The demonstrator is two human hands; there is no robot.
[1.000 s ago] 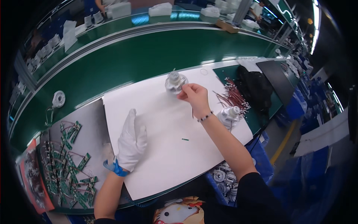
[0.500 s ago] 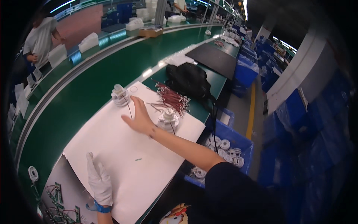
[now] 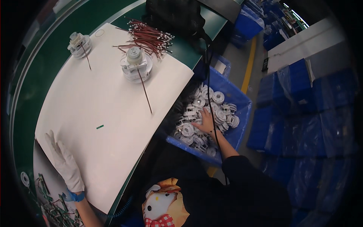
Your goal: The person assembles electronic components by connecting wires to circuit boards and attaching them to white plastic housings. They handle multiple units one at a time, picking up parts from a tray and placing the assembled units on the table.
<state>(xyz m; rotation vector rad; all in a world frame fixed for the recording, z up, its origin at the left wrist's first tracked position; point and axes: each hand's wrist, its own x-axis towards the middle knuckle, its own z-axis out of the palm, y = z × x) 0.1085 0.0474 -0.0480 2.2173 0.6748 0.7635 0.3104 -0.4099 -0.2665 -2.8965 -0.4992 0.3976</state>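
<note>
My left hand (image 3: 66, 163), in a white glove with a blue band at the wrist, lies at the left edge of a white sheet (image 3: 85, 102), fingers stretched out and holding nothing. My bare right hand (image 3: 206, 122) reaches into a blue bin (image 3: 242, 125) among white round plastic housings (image 3: 187, 129). Its thumb and fingers are apart, touching the pile. On the sheet stand two white motor-like assemblies, a nearer one (image 3: 135, 64) and a farther one (image 3: 79, 45), each with a dark red wire trailing. A small green strip (image 3: 100, 127) lies nearer me.
Dark red wires with white connectors (image 3: 151, 38) lie heaped behind the assemblies, beside a black bag (image 3: 176, 17). A black cable (image 3: 210, 94) hangs across the bin. Green circuit boards (image 3: 45, 189) sit at lower left. Wrapped blue crates (image 3: 291, 109) are stacked at right.
My right hand has left the sheet beside the assemblies and moved right and down into the bin. The view has tilted downward. My left hand stays stretched out at the sheet's left edge.
</note>
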